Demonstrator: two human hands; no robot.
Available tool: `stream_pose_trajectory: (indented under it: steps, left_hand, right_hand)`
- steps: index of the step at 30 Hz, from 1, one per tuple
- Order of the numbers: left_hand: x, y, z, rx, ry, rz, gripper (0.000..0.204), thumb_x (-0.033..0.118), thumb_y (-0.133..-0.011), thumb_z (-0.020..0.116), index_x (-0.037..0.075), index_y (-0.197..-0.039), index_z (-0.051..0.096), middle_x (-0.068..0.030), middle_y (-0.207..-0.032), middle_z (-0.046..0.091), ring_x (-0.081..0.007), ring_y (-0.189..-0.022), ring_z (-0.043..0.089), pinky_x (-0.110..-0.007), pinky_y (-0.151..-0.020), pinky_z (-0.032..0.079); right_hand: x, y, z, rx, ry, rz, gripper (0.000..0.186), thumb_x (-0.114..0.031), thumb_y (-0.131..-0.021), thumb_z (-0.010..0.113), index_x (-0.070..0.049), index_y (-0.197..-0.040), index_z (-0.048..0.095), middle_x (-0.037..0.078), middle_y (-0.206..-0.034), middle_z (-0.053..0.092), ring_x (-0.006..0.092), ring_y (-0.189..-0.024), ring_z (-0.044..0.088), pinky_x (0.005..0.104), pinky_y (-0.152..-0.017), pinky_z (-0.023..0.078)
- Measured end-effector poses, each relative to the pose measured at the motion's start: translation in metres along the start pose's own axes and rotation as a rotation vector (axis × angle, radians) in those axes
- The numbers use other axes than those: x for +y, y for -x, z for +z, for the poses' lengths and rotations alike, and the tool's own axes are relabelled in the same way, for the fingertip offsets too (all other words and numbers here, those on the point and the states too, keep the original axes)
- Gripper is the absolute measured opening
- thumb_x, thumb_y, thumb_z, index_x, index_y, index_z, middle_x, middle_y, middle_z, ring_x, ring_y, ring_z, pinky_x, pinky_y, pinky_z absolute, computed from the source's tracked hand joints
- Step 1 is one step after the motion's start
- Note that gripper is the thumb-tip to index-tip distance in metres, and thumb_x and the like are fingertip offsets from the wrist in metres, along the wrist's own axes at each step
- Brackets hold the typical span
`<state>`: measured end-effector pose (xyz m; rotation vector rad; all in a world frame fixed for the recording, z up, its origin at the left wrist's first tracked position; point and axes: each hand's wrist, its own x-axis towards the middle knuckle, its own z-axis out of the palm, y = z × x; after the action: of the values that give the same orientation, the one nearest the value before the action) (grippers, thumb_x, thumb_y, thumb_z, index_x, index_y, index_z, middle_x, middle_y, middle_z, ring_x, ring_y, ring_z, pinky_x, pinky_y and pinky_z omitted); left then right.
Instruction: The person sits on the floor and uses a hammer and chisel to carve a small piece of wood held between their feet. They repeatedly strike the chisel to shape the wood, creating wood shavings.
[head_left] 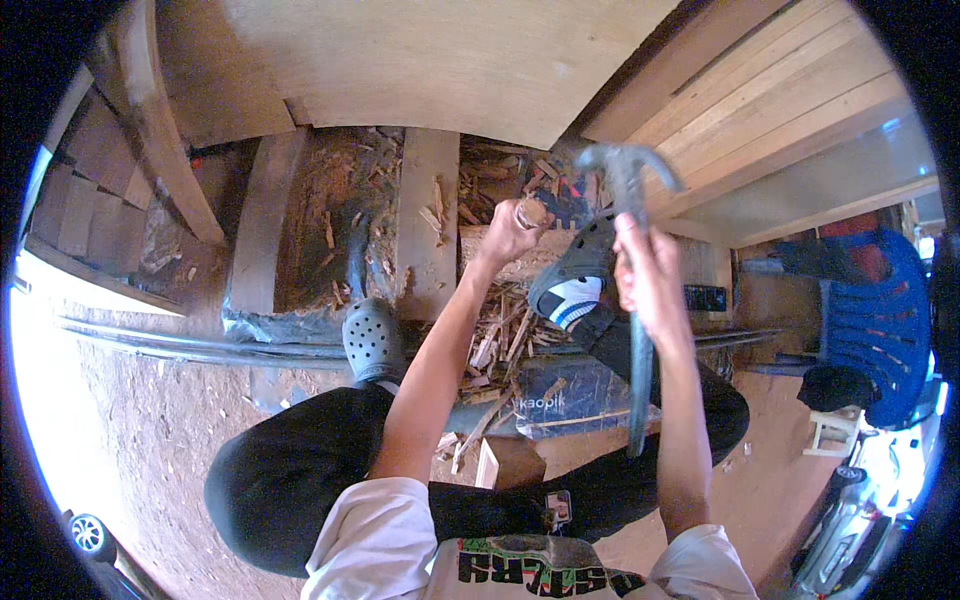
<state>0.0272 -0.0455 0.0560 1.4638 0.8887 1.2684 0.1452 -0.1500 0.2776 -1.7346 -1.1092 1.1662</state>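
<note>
Grey metal claw hammer (639, 385) is up in the air, head a bit blurry, just off the near right corner of the big pale plywood sheet (400, 60) as seen from above. Right hand (650, 280) has its fingers wrapped round the shaft, with a long stretch of it sticking out below the fist. Left hand (508, 238) is curled tight around a round brown wooden piece (531, 211), flat end showing; can't tell what's on the other end. That fist sits near the sheet's near edge, right of a wide light-brown plank (428, 230) with some splinters on it. Dark perforated clog (583, 262) is between the hands, and loose tan wood chips (495, 345) are piled below the left fist.
</note>
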Motion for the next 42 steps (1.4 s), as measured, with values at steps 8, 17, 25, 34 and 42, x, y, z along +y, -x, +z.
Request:
stream_pose_trajectory:
  steps: [8, 17, 25, 34, 42]
  left_hand:
    - [-0.008, -0.001, -0.001, -0.033, -0.008, -0.03, 0.023, 0.018, -0.079, 0.072, -0.002, -0.073, 0.062, -0.0071, -0.06, 0.06, -0.011, -0.054, 0.051, -0.031, -0.05, 0.043]
    - [-0.015, -0.001, 0.002, 0.092, -0.484, -0.045, 0.039, 0.047, -0.073, 0.074, 0.008, -0.078, 0.067, -0.0174, -0.084, 0.059, -0.0338, -0.08, 0.055, -0.043, -0.077, 0.037]
    - [-0.003, -0.001, 0.0, 0.045, -0.609, -0.095, 0.052, 0.056, -0.072, 0.07, 0.005, -0.084, 0.068, -0.0216, -0.087, 0.06, -0.0369, -0.086, 0.056, -0.047, -0.081, 0.037]
    - [-0.016, -0.003, -0.003, -0.008, -0.592, -0.093, 0.052, 0.053, -0.072, 0.071, 0.004, -0.091, 0.067, -0.0213, -0.084, 0.062, -0.0364, -0.091, 0.057, -0.047, -0.085, 0.036]
    - [-0.021, -0.001, 0.0, 0.016, -0.669, -0.172, 0.054, 0.048, -0.068, 0.078, 0.006, -0.098, 0.064, -0.0173, -0.095, 0.064, -0.0352, -0.091, 0.058, -0.047, -0.086, 0.038]
  right_hand:
    - [-0.045, 0.022, -0.007, 0.16, -0.21, -0.498, 0.029, -0.034, -0.095, 0.052, -0.009, -0.081, 0.051, -0.001, -0.056, 0.045, 0.0062, -0.042, 0.04, 0.0229, -0.037, 0.031]
    - [0.038, -0.02, 0.003, 0.048, 0.256, -0.061, 0.04, -0.044, -0.09, 0.057, -0.007, -0.077, 0.052, -0.005, -0.052, 0.041, 0.0048, -0.04, 0.038, 0.0232, -0.035, 0.031]
    - [-0.028, 0.018, -0.007, 0.176, -0.241, -0.37, 0.036, -0.042, -0.095, 0.05, -0.011, -0.076, 0.047, -0.005, -0.054, 0.038, 0.0017, -0.038, 0.034, 0.018, -0.031, 0.024]
    - [0.063, -0.039, 0.014, -0.099, -0.002, 0.091, 0.042, -0.047, -0.089, 0.058, -0.009, -0.075, 0.046, -0.006, -0.05, 0.036, 0.0034, -0.036, 0.034, 0.0219, -0.032, 0.026]
    - [-0.024, 0.006, -0.01, 0.109, -0.234, -0.254, 0.037, -0.042, -0.094, 0.052, -0.01, -0.076, 0.047, -0.006, -0.05, 0.035, 0.003, -0.036, 0.032, 0.0202, -0.031, 0.024]
